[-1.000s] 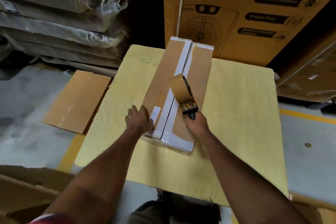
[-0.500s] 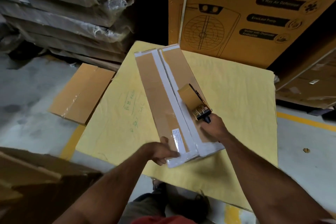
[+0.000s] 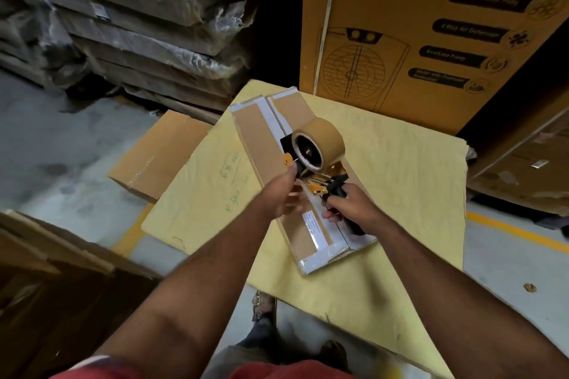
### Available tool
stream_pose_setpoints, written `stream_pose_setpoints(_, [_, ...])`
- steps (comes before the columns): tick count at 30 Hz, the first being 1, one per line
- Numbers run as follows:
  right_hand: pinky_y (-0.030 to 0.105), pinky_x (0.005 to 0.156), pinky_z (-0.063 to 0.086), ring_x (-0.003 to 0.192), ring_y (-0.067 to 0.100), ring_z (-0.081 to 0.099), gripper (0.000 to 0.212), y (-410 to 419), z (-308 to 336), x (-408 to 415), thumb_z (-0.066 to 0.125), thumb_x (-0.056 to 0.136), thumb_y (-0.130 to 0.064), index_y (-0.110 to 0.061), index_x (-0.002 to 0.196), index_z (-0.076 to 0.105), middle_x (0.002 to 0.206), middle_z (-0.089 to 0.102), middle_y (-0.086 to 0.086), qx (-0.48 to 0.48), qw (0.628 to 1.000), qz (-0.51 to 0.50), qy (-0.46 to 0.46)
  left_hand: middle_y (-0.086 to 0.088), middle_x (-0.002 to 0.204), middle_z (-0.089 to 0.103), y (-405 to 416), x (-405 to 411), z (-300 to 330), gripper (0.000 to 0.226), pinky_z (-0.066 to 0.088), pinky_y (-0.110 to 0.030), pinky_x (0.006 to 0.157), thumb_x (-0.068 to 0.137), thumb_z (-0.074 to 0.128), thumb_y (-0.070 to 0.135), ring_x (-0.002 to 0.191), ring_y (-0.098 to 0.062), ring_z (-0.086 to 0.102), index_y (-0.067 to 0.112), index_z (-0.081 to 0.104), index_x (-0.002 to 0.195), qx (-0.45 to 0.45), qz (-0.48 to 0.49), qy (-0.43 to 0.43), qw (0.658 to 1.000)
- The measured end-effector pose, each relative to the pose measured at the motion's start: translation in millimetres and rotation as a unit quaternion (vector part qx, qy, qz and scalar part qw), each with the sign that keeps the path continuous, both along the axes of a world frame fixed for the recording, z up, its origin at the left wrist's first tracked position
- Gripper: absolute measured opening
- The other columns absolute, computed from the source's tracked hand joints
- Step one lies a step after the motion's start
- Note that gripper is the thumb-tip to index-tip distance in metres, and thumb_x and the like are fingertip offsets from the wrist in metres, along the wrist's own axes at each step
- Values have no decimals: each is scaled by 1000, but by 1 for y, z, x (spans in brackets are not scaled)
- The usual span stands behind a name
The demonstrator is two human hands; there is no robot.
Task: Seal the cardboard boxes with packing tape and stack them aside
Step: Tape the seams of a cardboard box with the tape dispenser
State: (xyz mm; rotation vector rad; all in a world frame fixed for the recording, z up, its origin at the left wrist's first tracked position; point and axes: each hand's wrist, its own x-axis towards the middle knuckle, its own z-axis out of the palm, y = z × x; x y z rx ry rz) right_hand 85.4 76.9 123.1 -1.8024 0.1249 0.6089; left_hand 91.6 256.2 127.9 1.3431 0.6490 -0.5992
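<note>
Yellow paper covering (image 3: pixel 400 224) was spread over the table, and on it the work was being done. The right hand (image 3: pixel 351 206) was curled round the black handle of a tape dispenser (image 3: pixel 320 169), which was held up just above a long cardboard box (image 3: pixel 261 144). The left hand (image 3: pixel 284 191) was raised to the dispenser's front, its fingers pinched at the orange tab beside the roll (whether tape itself was caught between them could not be told, since the hand was blurred). A roll of brown packing tape (image 3: pixel 323 135) was carried on the dispenser, its open side turned toward the camera.

The cardboard box was laid flat and slantwise on the yellow paper, its near end toward the person and its far end toward a large printed carton (image 3: pixel 415 24). Brown strips were seen along its top flaps with a white band between them, and a small white label (image 3: pixel 312 224) was stuck near the close end. Green handwriting (image 3: pixel 234 172) was marked on the paper to the box's left.

Farther left, a flat sealed box (image 3: pixel 154 160) was laid on the concrete floor (image 3: pixel 61 148), partly beneath the table's edge. Plastic-wrapped bundles (image 3: pixel 123 18) were stacked behind it, and brown cartons (image 3: pixel 46 271) were seen at the lower left.
</note>
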Motion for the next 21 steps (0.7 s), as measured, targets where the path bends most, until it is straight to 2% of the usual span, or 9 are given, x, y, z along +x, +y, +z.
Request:
stream_pose_setpoints(1, [29,55,53,66,24,68,6,2,8,-1,56,90,0,1,95,61,84,62,15,16,1000,-5,-12,-10,106,58,-1,6,7,66,54,-36,67,95,36,70,83,-24,59,11,51,119,-75,57,12,995])
stream_pose_setpoints(3, [28,52,51,58,23,64,7,3,26,-4,56,90,0,0,90,62,79,65,11,34,999,-12,-36,-16,123,61,-6,11,20,83,52,-42,75,93,25,75,96,-31,62,4,49,130,-244,144,40,958])
stream_pose_setpoints(4, [28,51,49,55,22,60,9,2,35,-5,55,89,1,0,86,63,72,65,7,42,998,-10,-48,-17,122,64,-8,12,26,84,50,-41,77,94,21,73,99,-31,62,4,50,131,-290,162,35,942])
stream_pose_setpoints(8, [27,48,42,48,18,51,13,-9,68,-9,51,88,4,5,81,61,55,60,1,68,995,14,-75,-9,97,71,-16,14,52,67,50,-30,74,90,38,71,87,-22,64,14,63,112,-301,127,-16,945])
stream_pose_setpoints(11, [25,47,42,48,17,51,12,-18,84,-12,51,87,5,3,81,61,67,64,8,85,993,12,-77,-3,90,66,-16,15,73,57,50,-23,62,83,52,70,74,-18,62,17,66,98,-283,88,-34,954])
stream_pose_setpoints(14, [26,48,43,49,19,52,6,-30,94,-12,55,81,-1,1,80,61,76,64,13,94,992,9,-80,-6,83,66,-20,15,86,53,49,-21,54,90,51,63,63,-17,62,12,63,91,-274,71,-44,958])
stream_pose_setpoints(16, [27,49,42,49,20,51,7,-36,98,-12,57,77,-5,0,79,61,77,64,15,106,991,4,-82,-6,80,66,-25,14,91,47,50,-21,54,94,51,55,64,-17,61,10,62,89,-276,66,-49,958])
stream_pose_setpoints(18, [28,50,42,48,20,50,5,-41,102,-12,57,76,-4,0,79,60,75,64,14,122,989,-1,-81,-6,83,68,-30,14,94,38,54,-25,63,94,55,47,74,-19,62,9,63,95,-283,57,-62,955])
stream_pose_setpoints(21, [29,51,43,48,19,50,12,-45,110,-11,59,70,-9,-1,79,61,74,64,13,144,986,-1,-81,-12,112,69,-38,11,95,38,54,-43,92,88,59,35,100,-30,67,8,64,114,-295,43,-92,950])
